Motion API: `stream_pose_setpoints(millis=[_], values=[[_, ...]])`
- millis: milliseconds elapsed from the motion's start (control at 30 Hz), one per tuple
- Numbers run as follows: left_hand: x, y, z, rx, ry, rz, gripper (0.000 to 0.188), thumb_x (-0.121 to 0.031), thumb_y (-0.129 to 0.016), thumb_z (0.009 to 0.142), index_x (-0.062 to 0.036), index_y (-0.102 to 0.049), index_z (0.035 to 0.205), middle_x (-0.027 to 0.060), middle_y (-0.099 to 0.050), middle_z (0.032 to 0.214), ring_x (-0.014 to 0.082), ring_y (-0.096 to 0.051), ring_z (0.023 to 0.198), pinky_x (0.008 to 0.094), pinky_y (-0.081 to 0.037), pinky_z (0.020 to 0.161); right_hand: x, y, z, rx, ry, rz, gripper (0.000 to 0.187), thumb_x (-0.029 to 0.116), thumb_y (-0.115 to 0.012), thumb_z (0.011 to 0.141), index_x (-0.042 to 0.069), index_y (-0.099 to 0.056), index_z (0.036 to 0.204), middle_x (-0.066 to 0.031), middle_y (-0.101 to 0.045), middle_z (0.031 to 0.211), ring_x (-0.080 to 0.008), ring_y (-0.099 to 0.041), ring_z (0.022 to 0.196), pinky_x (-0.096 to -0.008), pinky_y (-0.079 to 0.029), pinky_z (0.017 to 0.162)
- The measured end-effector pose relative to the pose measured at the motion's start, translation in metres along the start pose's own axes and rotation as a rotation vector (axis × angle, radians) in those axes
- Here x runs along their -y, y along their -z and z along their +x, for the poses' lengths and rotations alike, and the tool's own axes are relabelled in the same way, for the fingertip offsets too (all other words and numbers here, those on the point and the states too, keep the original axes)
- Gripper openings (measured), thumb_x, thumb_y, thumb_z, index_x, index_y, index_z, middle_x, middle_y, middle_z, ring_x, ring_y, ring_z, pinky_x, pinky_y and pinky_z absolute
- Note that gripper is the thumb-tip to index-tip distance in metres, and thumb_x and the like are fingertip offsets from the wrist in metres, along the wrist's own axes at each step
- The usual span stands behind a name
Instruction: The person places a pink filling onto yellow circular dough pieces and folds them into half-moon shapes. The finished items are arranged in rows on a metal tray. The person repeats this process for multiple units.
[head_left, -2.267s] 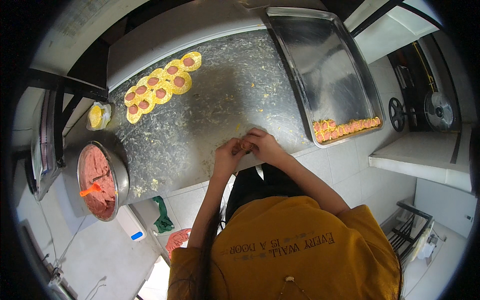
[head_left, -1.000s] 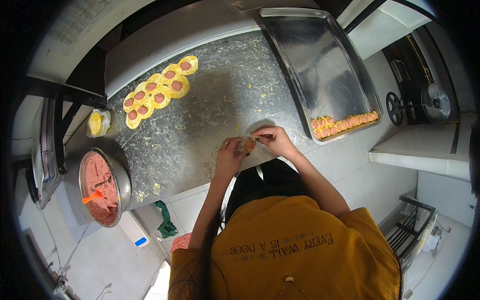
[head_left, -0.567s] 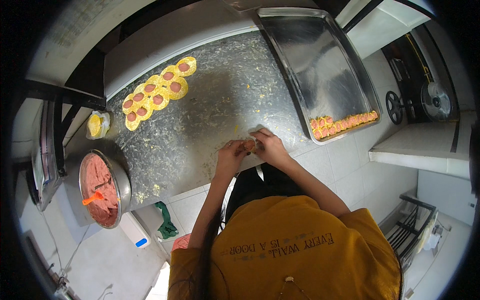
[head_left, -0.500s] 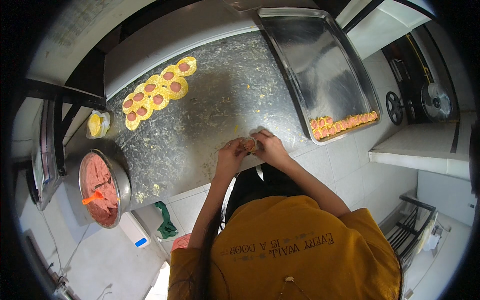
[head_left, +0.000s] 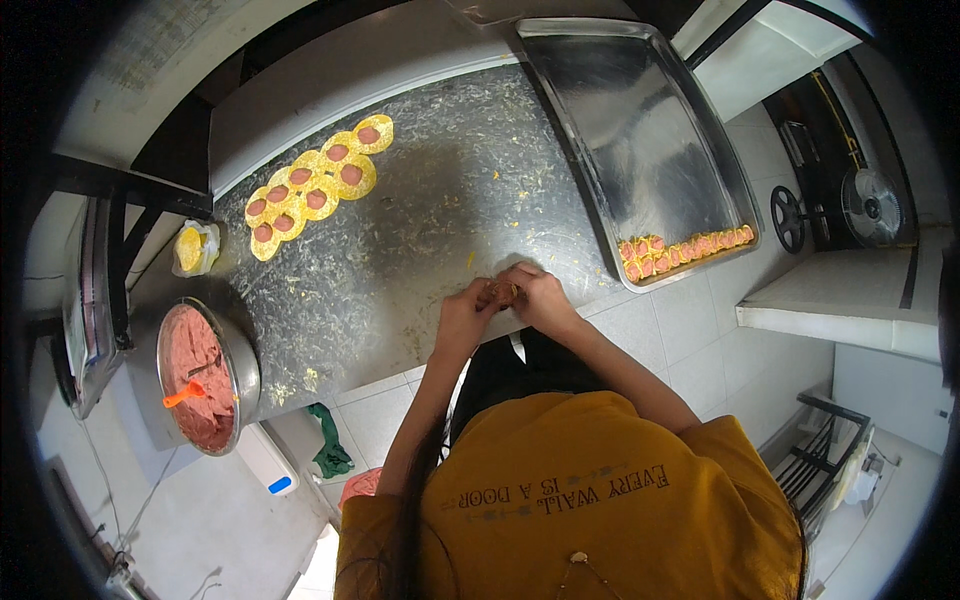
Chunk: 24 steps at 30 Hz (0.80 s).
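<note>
Left hand [head_left: 466,311] and right hand [head_left: 541,298] observed gripping one meat-filled dumpling [head_left: 504,292], left of the metal tray [head_left: 650,120].

Head cam, left one of a side-by-side fisheye pair on the person I'm watching; looks steeply down over the mustard shirt [head_left: 570,430] at the hands [head_left: 541,299], fairly near, both in frame but small. Upright, very wide: surface [head_left: 430,240] across upper middle, metal tray [head_left: 660,130] right, straight edges bending toward the dark rim.
</note>
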<state>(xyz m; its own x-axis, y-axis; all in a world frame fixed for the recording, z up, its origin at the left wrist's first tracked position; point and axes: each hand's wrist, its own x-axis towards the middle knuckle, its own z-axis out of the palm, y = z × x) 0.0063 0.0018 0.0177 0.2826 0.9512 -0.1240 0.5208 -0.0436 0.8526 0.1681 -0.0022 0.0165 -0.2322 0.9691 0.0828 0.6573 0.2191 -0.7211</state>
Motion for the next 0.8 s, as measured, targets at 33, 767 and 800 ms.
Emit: stream_pose_setpoints(millis=[33,767,800], values=[[0.001,0.000,0.000,-0.001,0.005,0.014,0.027,-0.009,-0.068,0.072,-0.0034,-0.059,0.097,0.0146,-0.065,0.081,0.0252,-0.066,0.073,0.0323,-0.052,0.065,0.006,0.002,0.000,-0.041,-0.023,-0.013,0.028,0.001,-0.062,0.067,0.003,-0.060,0.095,-0.0128,-0.059,0.091,-0.0333,-0.059,0.083,-0.0399,-0.049,0.071],[0.010,-0.014,0.017,-0.012,0.013,-0.161,0.025,-0.006,-0.072,0.069,-0.0016,-0.059,0.090,0.0137,-0.065,0.078,0.0205,-0.066,0.070,0.0290,-0.052,0.063,-0.006,-0.008,0.001,-0.151,-0.045,-0.005,0.030,-0.002,-0.061,0.067,0.004,-0.062,0.097,-0.0139,-0.058,0.088,-0.0335,-0.059,0.078,-0.0383,-0.049,0.068],[0.011,-0.012,0.016,-0.025,-0.012,-0.164,0.023,-0.006,-0.070,0.070,-0.0019,-0.059,0.090,0.0136,-0.065,0.079,0.0207,-0.065,0.070,0.0293,-0.051,0.063,-0.001,-0.004,0.003,-0.138,-0.045,-0.057,0.033,-0.001,-0.061,0.067,0.005,-0.061,0.100,-0.0136,-0.058,0.091,-0.0333,-0.058,0.081,-0.0385,-0.048,0.071]])
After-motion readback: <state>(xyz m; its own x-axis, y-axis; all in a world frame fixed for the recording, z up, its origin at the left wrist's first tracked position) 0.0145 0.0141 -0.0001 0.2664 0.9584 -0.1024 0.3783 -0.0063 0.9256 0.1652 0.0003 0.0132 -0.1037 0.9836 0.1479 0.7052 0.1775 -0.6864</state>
